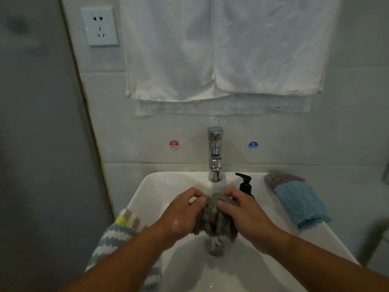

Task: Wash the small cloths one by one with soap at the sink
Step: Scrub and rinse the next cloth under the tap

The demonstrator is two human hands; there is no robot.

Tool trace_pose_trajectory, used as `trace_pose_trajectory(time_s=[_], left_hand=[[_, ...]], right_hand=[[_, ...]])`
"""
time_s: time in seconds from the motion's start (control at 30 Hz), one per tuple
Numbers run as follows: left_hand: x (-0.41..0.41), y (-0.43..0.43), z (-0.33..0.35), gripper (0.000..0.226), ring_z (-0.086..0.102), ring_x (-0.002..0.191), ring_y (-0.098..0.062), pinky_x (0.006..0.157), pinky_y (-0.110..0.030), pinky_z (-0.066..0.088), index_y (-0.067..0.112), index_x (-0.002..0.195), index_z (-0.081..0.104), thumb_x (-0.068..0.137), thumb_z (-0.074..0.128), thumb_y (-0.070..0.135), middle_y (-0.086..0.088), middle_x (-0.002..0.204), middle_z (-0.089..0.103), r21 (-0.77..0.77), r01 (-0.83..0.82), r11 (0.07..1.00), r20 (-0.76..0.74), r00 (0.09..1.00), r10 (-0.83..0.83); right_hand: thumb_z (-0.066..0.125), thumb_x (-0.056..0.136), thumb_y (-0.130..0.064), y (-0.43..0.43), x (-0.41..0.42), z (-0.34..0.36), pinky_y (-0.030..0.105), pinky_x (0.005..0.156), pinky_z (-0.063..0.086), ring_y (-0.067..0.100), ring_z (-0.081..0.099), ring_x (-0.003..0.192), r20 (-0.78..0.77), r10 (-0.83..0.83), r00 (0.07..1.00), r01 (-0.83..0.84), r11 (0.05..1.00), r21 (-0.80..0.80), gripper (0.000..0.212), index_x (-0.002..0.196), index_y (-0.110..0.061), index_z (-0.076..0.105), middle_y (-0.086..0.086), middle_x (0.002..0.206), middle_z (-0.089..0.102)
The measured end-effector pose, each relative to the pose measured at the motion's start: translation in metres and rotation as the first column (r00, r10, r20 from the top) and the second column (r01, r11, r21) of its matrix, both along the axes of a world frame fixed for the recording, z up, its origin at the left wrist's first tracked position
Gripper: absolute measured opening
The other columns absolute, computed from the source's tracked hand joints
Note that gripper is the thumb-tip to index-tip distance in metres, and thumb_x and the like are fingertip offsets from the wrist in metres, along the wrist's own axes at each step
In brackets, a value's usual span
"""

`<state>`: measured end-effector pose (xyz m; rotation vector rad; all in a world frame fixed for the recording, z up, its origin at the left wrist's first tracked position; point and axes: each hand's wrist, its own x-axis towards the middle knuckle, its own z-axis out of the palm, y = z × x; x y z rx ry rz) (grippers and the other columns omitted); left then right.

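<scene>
A bunched grey cloth (pixel 212 218) hangs over the white sink (pixel 160 186), below the chrome tap (pixel 215 154). My left hand (pixel 183 213) grips its left side with curled fingers; soap foam shows on that hand. My right hand (pixel 246 213) grips the right side of the same cloth. A black soap pump bottle (pixel 245 184) stands on the sink's back rim, just behind my right hand. A striped blue, white and yellow cloth (pixel 117 230) lies on the sink's left rim. On the right rim lie a blue cloth (pixel 299 205) and a purplish-grey cloth (pixel 282 179).
White towels (pixel 221 49) hang on the tiled wall above the tap. Hot (pixel 173 144) and cold (pixel 252 145) stickers flank the tap. A wall socket (pixel 100 26) sits at the upper left. A grey door or panel (pixel 37 144) bounds the left side.
</scene>
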<state>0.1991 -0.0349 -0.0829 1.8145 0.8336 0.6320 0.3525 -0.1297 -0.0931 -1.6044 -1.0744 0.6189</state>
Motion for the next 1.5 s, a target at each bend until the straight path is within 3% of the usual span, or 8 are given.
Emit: trace_pose_trajectory(time_s=[0.17,0.27,0.47,0.6,0.7,0.9,1.3,1.5], left_hand=[[0.020,-0.023,-0.004,0.014,0.066,0.078,-0.021,0.047,-0.019,0.049,0.027,0.108,0.054,0.108,0.042,0.034,-0.011,0.101,0.068,0.027,-0.159,0.987,0.151,0.976,0.153],[0.026,-0.020,-0.007,0.017,0.066,0.087,-0.017,0.066,-0.029,0.058,0.029,0.108,0.052,0.109,0.037,0.036,-0.003,0.101,0.066,0.045,-0.284,0.958,0.138,0.951,0.276],[0.034,-0.030,-0.008,0.021,0.066,0.088,-0.018,0.080,-0.041,0.061,0.025,0.103,0.053,0.109,0.036,0.037,-0.001,0.095,0.066,0.064,-0.278,0.958,0.165,0.950,0.265],[0.034,-0.018,-0.008,0.017,0.066,0.089,-0.020,0.084,-0.046,0.061,0.024,0.104,0.053,0.108,0.039,0.033,-0.002,0.097,0.065,-0.037,-0.348,0.937,0.156,0.924,0.349],[0.035,-0.033,-0.009,0.024,0.064,0.089,-0.019,0.081,-0.039,0.058,0.018,0.105,0.051,0.109,0.034,0.035,-0.005,0.097,0.064,0.043,-0.272,0.961,0.116,0.957,0.266],[0.038,-0.022,0.000,0.020,0.064,0.089,-0.017,0.085,-0.041,0.059,0.020,0.106,0.053,0.110,0.037,0.032,-0.003,0.097,0.065,-0.015,-0.310,0.950,0.147,0.940,0.309],[0.045,-0.030,-0.001,0.019,0.065,0.093,-0.028,0.086,-0.048,0.057,0.020,0.102,0.053,0.107,0.039,0.032,-0.008,0.098,0.066,-0.132,-0.317,0.939,0.133,0.933,0.333],[0.047,-0.046,-0.002,0.021,0.065,0.091,-0.025,0.084,-0.048,0.058,0.019,0.101,0.052,0.107,0.037,0.032,-0.007,0.095,0.064,-0.013,-0.234,0.972,0.119,0.965,0.234]], right_hand=[[0.053,0.104,-0.033,0.009,-0.029,0.002,0.029,0.074,0.063,0.011,0.067,0.089,0.046,-0.143,0.989,0.139,0.986,0.089,0.007,0.108,-0.031,0.058,-0.008,0.098,0.064],[0.050,0.105,-0.032,0.009,-0.043,0.000,0.024,0.072,0.061,0.007,0.068,0.085,0.138,-0.086,0.987,0.070,0.990,0.120,0.004,0.107,-0.032,0.054,-0.008,0.093,0.066],[0.053,0.103,-0.022,0.019,-0.033,0.007,0.032,0.081,0.054,0.019,0.065,0.092,0.420,-0.136,0.897,0.134,0.990,0.034,0.005,0.106,-0.019,0.056,0.000,0.101,0.064],[0.052,0.104,-0.025,0.011,-0.042,-0.002,0.018,0.062,0.049,0.011,0.065,0.082,0.396,-0.051,0.917,0.040,0.999,0.035,0.004,0.101,-0.025,0.050,-0.004,0.092,0.064],[0.055,0.102,-0.022,0.019,-0.027,0.001,0.029,0.077,0.053,0.011,0.062,0.089,0.483,-0.056,0.874,0.073,0.997,-0.016,0.008,0.108,-0.016,0.055,-0.008,0.098,0.059],[0.047,0.106,-0.027,0.006,-0.042,-0.003,0.019,0.060,0.044,0.008,0.057,0.071,0.226,-0.068,0.972,0.062,0.998,0.033,0.018,0.088,-0.024,0.047,-0.002,0.081,0.059],[0.044,0.107,-0.028,0.004,-0.034,0.004,0.015,0.053,0.039,0.010,0.058,0.067,0.252,-0.051,0.966,0.052,0.999,0.003,0.020,0.090,-0.019,0.051,-0.001,0.078,0.060],[0.055,0.102,-0.022,0.007,-0.021,0.002,0.016,0.059,0.037,0.015,0.059,0.078,0.281,-0.121,0.952,0.135,0.990,-0.029,0.011,0.094,-0.016,0.051,-0.004,0.084,0.058]])
